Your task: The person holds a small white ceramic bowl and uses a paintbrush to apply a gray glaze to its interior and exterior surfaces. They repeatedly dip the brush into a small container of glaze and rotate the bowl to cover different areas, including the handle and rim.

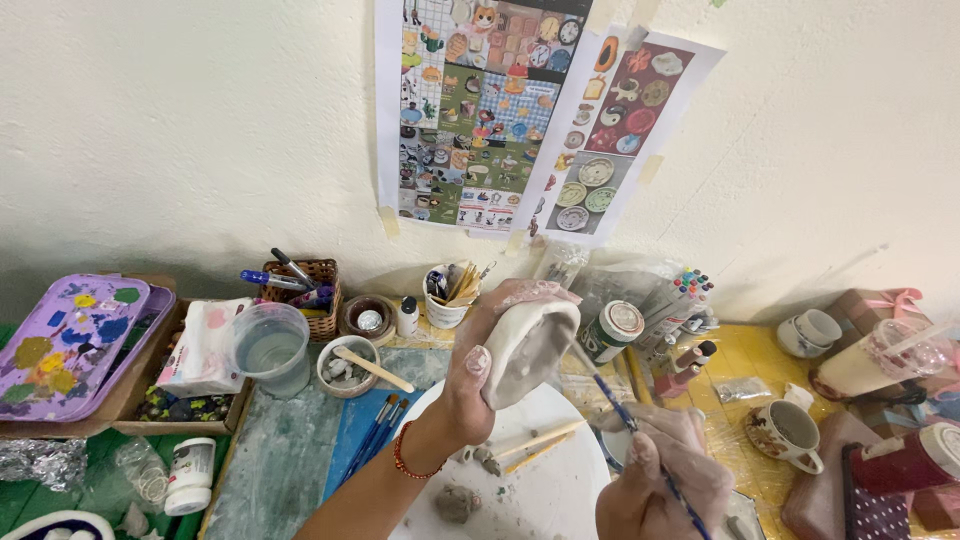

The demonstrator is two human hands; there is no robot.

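Right hand (pixel 665 480) below left-held clay piece (pixel 528 345).

Left hand (pixel 480 375) raised, fingers curled; right hand (pixel 665 475) low, pinched closed.

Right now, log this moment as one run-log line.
left hand: holds grey clay piece raised | right hand: grips thin brush, tip at the clay | below: white round board

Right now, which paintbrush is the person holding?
The dark-handled paintbrush in the right hand, its tip up against the grey clay piece in the left hand. The blue-handled brushes lie untouched on the table.
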